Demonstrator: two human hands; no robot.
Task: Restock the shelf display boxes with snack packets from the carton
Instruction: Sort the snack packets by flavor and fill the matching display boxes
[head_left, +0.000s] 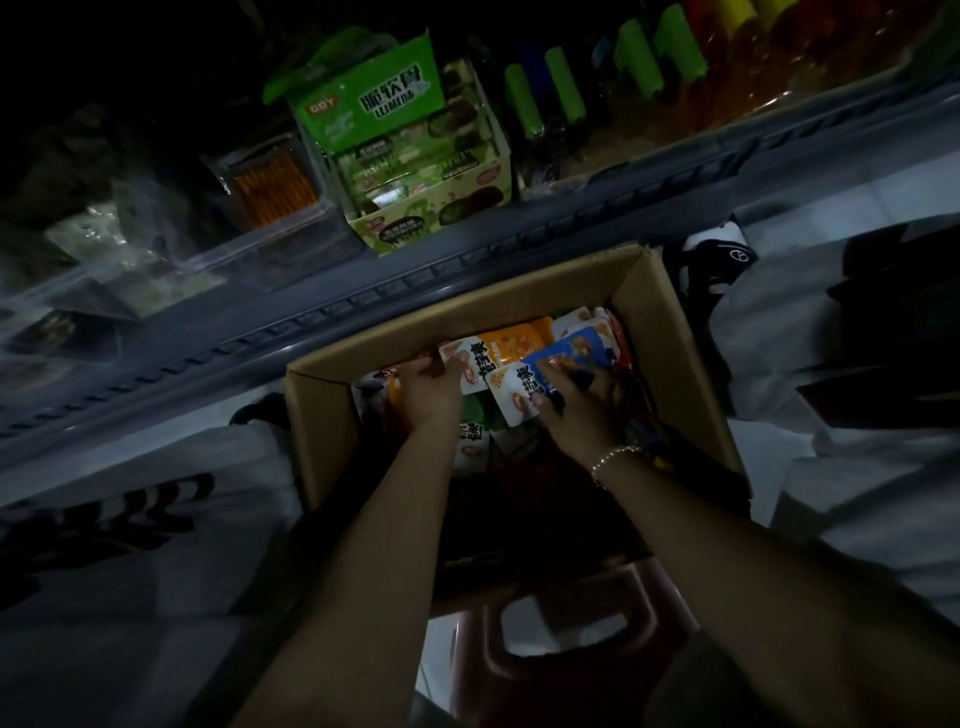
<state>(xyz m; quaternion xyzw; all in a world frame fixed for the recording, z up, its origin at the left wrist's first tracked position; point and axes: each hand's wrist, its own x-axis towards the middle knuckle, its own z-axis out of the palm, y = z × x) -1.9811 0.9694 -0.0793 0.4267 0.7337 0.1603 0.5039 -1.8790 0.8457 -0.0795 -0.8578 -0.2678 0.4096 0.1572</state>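
Both hands are inside the cardboard carton (670, 332). The left hand (431, 395) grips a white snack packet (470, 358) (orange ones beside it); the right hand (576, 402) grasps a blue-and-white packet (566, 358).

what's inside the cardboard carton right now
The carton holds loose snack packets in white, orange and blue, and both hands: left hand, right hand. Lower layers and the carton's near part are dark and covered by the arms.

We see two bare forearms, no sleeves, and a beaded bracelet (618, 457) on our right wrist.
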